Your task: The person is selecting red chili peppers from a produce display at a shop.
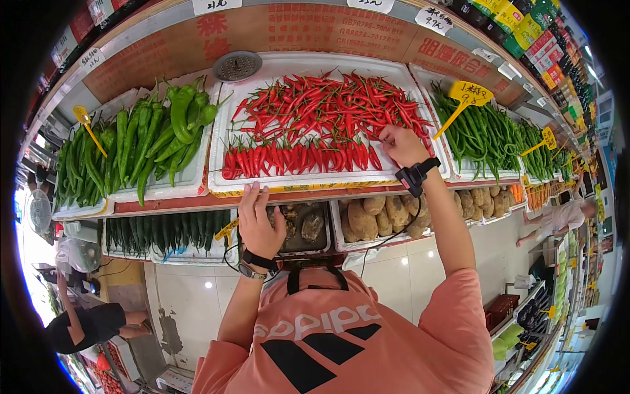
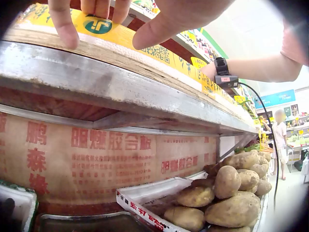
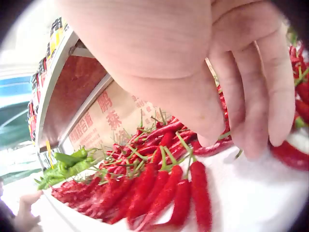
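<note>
Left hand [image 1: 260, 226] relaxed; right hand [image 1: 403, 147], can't tell your grip. Red chilies [image 1: 321, 108] beside it: likely light, slick; pinch stems [image 3: 185, 144].

L hand [image 2: 169, 21], R hand [image 3: 183, 53] cropped, top of wrist views.
R hand's hold unclear; bkgd person [image 2: 280, 137] blurred, R side of L wrist view.

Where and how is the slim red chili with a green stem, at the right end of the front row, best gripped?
Probably a finger pinch on the thin green stem of the slim red chili, coming from above and its right: bare white foam tray lies there, neighbouring red chilies crowd its left, and the stem points toward the tray's back.
</note>
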Tool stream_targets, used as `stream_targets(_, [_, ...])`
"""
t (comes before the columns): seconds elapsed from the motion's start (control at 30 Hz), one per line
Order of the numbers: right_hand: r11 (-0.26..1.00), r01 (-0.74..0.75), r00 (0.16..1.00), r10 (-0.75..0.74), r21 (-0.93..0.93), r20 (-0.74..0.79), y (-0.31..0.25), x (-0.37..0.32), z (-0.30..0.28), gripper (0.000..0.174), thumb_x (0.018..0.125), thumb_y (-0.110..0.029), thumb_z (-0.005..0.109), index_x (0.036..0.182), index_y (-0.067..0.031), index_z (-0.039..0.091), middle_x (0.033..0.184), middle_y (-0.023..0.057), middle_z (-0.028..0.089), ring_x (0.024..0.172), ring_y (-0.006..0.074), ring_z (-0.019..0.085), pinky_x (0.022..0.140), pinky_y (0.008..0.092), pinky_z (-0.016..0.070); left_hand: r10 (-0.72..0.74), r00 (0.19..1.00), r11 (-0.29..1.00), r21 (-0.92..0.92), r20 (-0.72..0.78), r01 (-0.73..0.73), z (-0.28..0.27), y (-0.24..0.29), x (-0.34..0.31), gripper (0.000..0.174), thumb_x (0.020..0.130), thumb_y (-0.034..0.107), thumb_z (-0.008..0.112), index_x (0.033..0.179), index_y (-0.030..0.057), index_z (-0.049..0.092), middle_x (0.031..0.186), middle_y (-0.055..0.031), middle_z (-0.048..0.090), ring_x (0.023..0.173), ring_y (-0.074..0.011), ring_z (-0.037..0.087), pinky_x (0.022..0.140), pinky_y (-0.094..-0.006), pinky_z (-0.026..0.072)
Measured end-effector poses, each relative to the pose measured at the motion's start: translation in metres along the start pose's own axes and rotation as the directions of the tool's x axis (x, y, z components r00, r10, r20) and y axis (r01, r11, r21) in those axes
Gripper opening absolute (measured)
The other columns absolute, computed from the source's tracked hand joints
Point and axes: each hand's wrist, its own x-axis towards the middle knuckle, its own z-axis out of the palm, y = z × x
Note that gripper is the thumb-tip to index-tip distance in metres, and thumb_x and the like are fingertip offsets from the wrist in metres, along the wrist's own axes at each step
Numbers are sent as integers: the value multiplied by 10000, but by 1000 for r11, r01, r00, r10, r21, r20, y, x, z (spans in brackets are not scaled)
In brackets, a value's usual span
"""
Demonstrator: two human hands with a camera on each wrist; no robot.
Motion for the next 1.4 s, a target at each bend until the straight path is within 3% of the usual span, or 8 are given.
stream_targets(0.4, [990, -75, 997, 78, -117, 15, 5, 22, -1, 148, 815, -177, 792, 918, -72, 771, 913, 164, 774, 933, 363, 748, 855, 476, 584, -11, 1000, 1000, 4, 14, 11, -4, 5, 4, 540, 886, 42, 715, 1413, -7, 607, 1509, -201, 557, 1433, -454, 501, 1153, -533, 439])
stream_targets(0.57, [975, 22, 976, -69, -221, -205, -13, 15, -9, 166, 786, -171, 760, 929, -88, 748, 940, 152, 740, 923, 340, 728, 815, 474, 584, -18, 999, 999, 42, 35, 16, -1, 3, -4, 492, 939, 131, 707, 1392, -31, 604, 1456, -255, 581, 1385, -458, 541, 1185, -560, 408])
stream_targets(0.7, [959, 283, 810, -232, 14, -538, -17, 28, -2, 98, 858, -130, 735, 902, -62, 680, 883, 155, 709, 818, 351, 714, 725, 468, 575, -24, 999, 999, 44, 29, 22, 0, 2, -4, 536, 977, 51, 657, 1494, -26, 538, 1537, -256, 517, 1477, -451, 463, 1224, -542, 386])
stream_targets(0.83, [966, 233, 800, -122, 116, -587, -30, 19, -7, 147, 907, -151, 735, 959, -53, 637, 796, 143, 735, 750, 363, 736, 660, 477, 568, -40, 993, 985, 170, 111, 21, -4, 8, -1, 559, 1030, 100, 625, 1555, -19, 478, 1613, -235, 445, 1509, -438, 414, 1224, -550, 385])
stream_targets(0.9, [971, 208, 829, -108, 122, -549, -22, 11, -5, 172, 905, -169, 736, 965, -49, 628, 797, 154, 737, 770, 376, 737, 673, 481, 570, 14, 994, 975, 218, 112, -39, -3, 7, -2, 526, 1089, 212, 585, 1540, -38, 479, 1616, -239, 433, 1516, -435, 398, 1212, -553, 393])
stream_targets(0.97, [992, 104, 890, -58, 77, -452, -26, -4, -14, 178, 900, -180, 730, 972, -53, 630, 804, 156, 737, 785, 389, 732, 684, 496, 568, 80, 996, 984, 162, -39, -73, -13, 31, 12, 541, 1088, 489, 569, 1345, 19, 646, 1420, -234, 580, 1296, -436, 578, 1014, -582, 525])
stream_targets(1.27, [996, -5, 991, -6, -84, -131, -1, 0, 22, 291, 797, -264, 802, 969, -53, 701, 859, 177, 755, 869, 409, 746, 767, 534, 590, 108, 993, 979, 178, -50, -97, -12, 34, 15, 493, 1072, 429, 608, 1303, -6, 633, 1378, -241, 586, 1292, -446, 576, 1030, -578, 520])
stream_targets(1.4, [967, 22, 996, -43, -254, -78, -10, -22, 36, 307, 775, -254, 775, 975, -30, 713, 864, 211, 746, 895, 424, 741, 808, 554, 595, 24, 998, 987, 159, 61, -33, -2, 8, 0, 488, 1091, 244, 594, 1466, -62, 530, 1554, -268, 487, 1462, -456, 458, 1177, -574, 413])
